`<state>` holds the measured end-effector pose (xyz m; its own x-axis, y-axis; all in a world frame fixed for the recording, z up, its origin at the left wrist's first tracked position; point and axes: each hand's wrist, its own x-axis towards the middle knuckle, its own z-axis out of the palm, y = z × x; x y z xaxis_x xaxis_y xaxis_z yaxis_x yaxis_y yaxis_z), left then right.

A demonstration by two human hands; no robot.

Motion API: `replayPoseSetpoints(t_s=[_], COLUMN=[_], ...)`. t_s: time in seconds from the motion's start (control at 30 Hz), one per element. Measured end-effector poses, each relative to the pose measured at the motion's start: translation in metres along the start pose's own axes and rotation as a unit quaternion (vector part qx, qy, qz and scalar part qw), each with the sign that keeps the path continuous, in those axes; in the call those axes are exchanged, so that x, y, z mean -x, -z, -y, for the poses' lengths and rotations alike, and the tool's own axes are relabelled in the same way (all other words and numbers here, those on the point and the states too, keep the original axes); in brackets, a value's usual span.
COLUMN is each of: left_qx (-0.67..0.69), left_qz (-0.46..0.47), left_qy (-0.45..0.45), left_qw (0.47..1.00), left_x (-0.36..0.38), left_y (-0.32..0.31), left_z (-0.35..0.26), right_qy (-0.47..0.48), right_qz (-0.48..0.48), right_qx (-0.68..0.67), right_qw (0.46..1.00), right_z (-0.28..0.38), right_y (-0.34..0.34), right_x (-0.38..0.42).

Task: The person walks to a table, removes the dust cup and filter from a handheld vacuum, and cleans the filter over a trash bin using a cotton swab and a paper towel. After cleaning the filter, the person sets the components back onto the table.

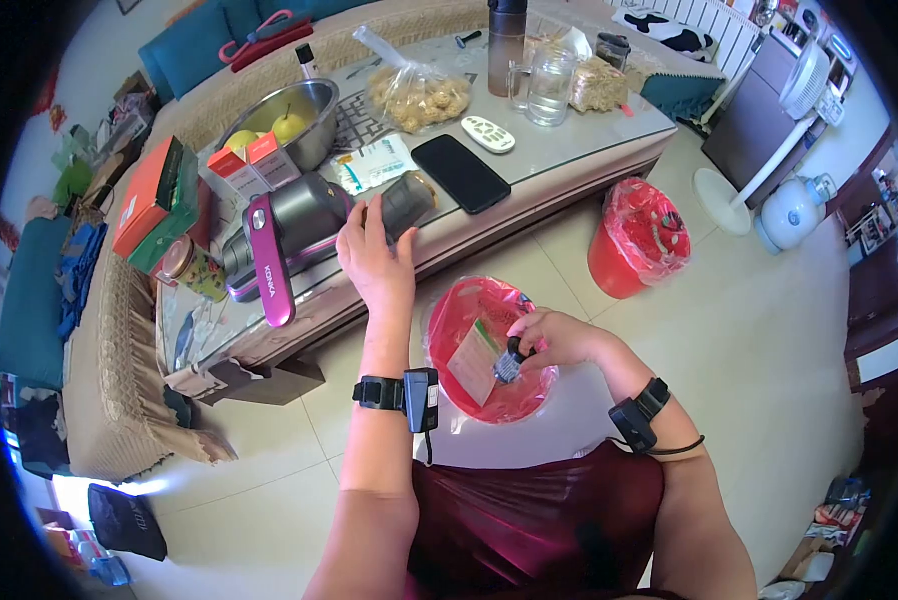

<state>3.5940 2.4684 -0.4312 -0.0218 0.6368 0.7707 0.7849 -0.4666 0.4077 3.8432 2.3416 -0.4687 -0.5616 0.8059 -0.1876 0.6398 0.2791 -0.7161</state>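
A: Table (569, 150)?
B: Vacuum (309, 225) laid along the near edge, long axis left to right; phone (461, 172) just beside.
A: Left hand (374, 262)?
B: Spread, pressed on the vacuum's canister.
A: Right hand (559, 340)?
B: A small brush (509, 363) is pinched over the near bin (449, 310); a second bin (639, 238) is set apart.

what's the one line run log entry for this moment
left hand: on handheld vacuum | right hand: holds small brush | below: red-lined bin
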Motion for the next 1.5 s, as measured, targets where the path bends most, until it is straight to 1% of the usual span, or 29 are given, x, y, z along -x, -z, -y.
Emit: replayPoseSetpoints(t_s=[0.17,0.27,0.37,0.47,0.57,0.7,0.8,0.9,0.93,1.0,1.03,1.07,1.1,1.13,1.17,1.2,1.27,1.4,1.43,1.5], left_qx=[-0.036,-0.039,-0.034,-0.035,-0.04,-0.043,-0.015,0.105,0.157,0.259,0.294,0.298,0.299,0.299,0.296,0.286,0.265,0.243,0.234,0.233], left_qz=[0.001,0.006,0.011,0.018,0.027,0.027,-0.016,-0.043,0.022,0.143,0.167,0.216,0.264,0.31,0.313,0.341,0.391,0.491,0.489,0.508], left_qy=[0.017,0.022,0.023,0.026,0.033,0.036,0.023,0.021,0.067,0.156,0.138,0.083,0.027,-0.029,-0.042,-0.069,-0.124,-0.133,-0.156,-0.143], left_qw=[0.999,0.999,0.999,0.999,0.998,0.998,0.999,0.993,0.985,0.942,0.931,0.926,0.917,0.902,0.901,0.893,0.873,0.826,0.826,0.817], left_x=[-0.001,0.0,-0.001,0.0,0.002,0.003,0.01,0.032,0.04,0.048,0.051,0.053,0.054,0.055,0.061,0.064,0.064,0.071,0.073,0.077], left_y=[0.001,0.0,0.001,0.004,0.006,0.009,0.013,0.006,0.009,0.01,0.009,0.009,0.009,0.011,0.011,0.012,0.014,0.01,0.009,0.01], left_z=[-0.001,0.0,-0.001,-0.001,0.001,0.0,-0.004,-0.002,-0.004,-0.008,-0.01,-0.012,-0.013,-0.014,-0.019,-0.022,-0.026,-0.025,-0.024,-0.022], right_qy=[0.017,0.001,0.054,0.021,0.018,0.029,0.03,0.037,0.031,0.017,0.01,0.004,0.017,0.025,0.035,0.044,0.045,0.055,0.055,0.054], right_qz=[-0.013,-0.02,-0.052,-0.047,-0.054,-0.066,-0.075,-0.092,-0.098,-0.107,-0.108,-0.11,-0.116,-0.113,-0.109,-0.104,-0.1,-0.083,-0.077,-0.062], right_qx=[0.022,0.008,0.036,-0.007,-0.025,-0.015,-0.047,-0.123,-0.154,-0.188,-0.192,-0.194,-0.167,-0.102,-0.035,0.031,0.074,0.144,0.143,0.141], right_qw=[1.0,1.0,0.997,0.999,0.998,0.997,0.996,0.987,0.983,0.976,0.975,0.975,0.979,0.988,0.993,0.993,0.991,0.985,0.985,0.987], right_z=[-0.007,-0.005,-0.008,-0.007,-0.009,-0.006,-0.002,-0.009,-0.014,-0.019,-0.019,-0.018,-0.015,-0.013,-0.01,-0.005,0.006,0.009,0.01,0.012], right_y=[-0.001,0.001,-0.001,-0.001,-0.003,-0.003,0.0,0.0,-0.001,-0.003,-0.001,0.0,0.0,0.0,0.002,0.001,0.001,0.0,-0.001,-0.003], right_x=[-0.001,-0.001,-0.003,-0.004,-0.005,-0.006,-0.008,-0.011,-0.013,-0.012,-0.012,-0.011,-0.012,-0.012,-0.012,-0.012,-0.016,-0.021,-0.021,-0.02])
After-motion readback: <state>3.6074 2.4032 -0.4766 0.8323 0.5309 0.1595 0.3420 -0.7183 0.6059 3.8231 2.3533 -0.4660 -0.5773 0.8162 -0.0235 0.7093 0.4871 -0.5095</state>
